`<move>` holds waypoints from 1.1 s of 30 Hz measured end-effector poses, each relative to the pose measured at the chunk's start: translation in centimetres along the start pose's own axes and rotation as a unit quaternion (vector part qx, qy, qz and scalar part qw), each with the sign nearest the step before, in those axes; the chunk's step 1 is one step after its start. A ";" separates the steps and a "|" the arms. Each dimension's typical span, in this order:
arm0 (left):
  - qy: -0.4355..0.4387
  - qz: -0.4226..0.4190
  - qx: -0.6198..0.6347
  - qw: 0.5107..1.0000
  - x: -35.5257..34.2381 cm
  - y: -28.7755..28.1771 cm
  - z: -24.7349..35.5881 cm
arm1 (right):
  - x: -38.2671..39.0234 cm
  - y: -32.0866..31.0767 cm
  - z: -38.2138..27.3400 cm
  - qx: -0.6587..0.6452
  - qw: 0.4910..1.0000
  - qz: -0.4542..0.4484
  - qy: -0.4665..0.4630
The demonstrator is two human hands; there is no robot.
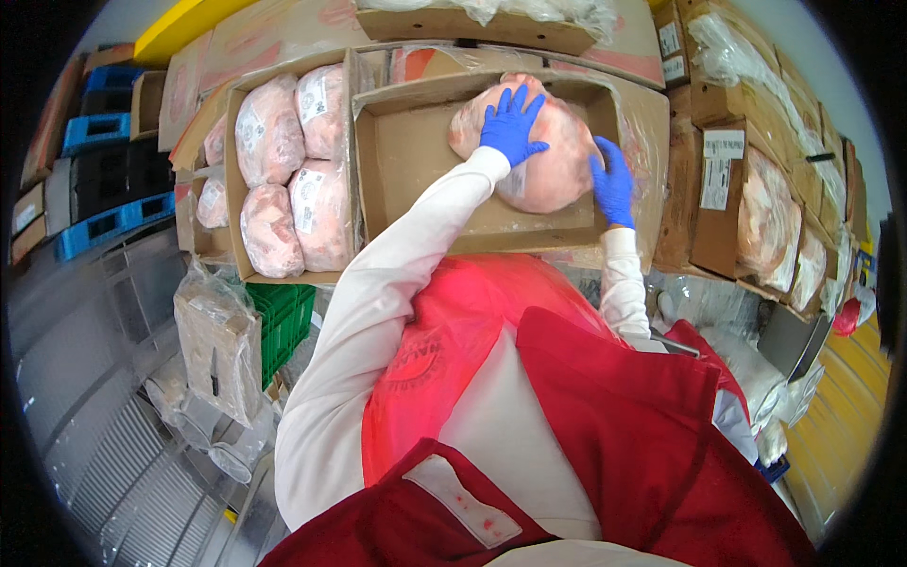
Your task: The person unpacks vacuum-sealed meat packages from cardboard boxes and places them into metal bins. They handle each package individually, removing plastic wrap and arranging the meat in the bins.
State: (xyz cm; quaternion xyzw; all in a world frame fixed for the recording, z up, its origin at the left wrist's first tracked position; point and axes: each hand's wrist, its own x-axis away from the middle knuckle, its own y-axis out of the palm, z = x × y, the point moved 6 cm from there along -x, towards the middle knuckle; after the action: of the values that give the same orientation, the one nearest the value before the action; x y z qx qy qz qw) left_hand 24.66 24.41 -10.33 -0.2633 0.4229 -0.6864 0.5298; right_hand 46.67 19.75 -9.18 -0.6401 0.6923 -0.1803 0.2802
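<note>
In a workroom lined with stacked cartons (pixel 676 180) and blue pallets (pixel 94 132), you stood at a wide cardboard box (pixel 416 156), one large pale-pink meat piece (pixel 557 161) in or just above it. The box at left (pixel 351 170) already held four wrapped pieces (pixel 269 132); yours showed just this one. Your left hand (pixel 512 125) spread open across its top; your right hand (pixel 614 181), loosely curved but not closed, touched its right side.
</note>
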 end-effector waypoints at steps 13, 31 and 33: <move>-0.146 -0.339 0.051 0.928 19.8 7.3 -11.6 | -3.2 7.8 3.8 0.130 0.979 -0.109 -0.111; -0.256 -0.101 0.032 0.961 24.7 1.7 -13.7 | -11.1 12.3 3.7 0.203 0.933 -0.271 -0.127; -0.258 -0.100 0.026 0.961 24.7 1.6 -13.7 | -10.6 11.9 3.1 0.170 0.946 -0.251 -0.118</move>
State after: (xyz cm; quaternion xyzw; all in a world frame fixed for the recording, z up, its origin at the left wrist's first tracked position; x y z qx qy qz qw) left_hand 6.95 4.94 -20.70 -0.4582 0.2252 -0.6555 0.5565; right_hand 39.46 31.94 -17.16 -0.7523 0.4307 -0.2834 0.4102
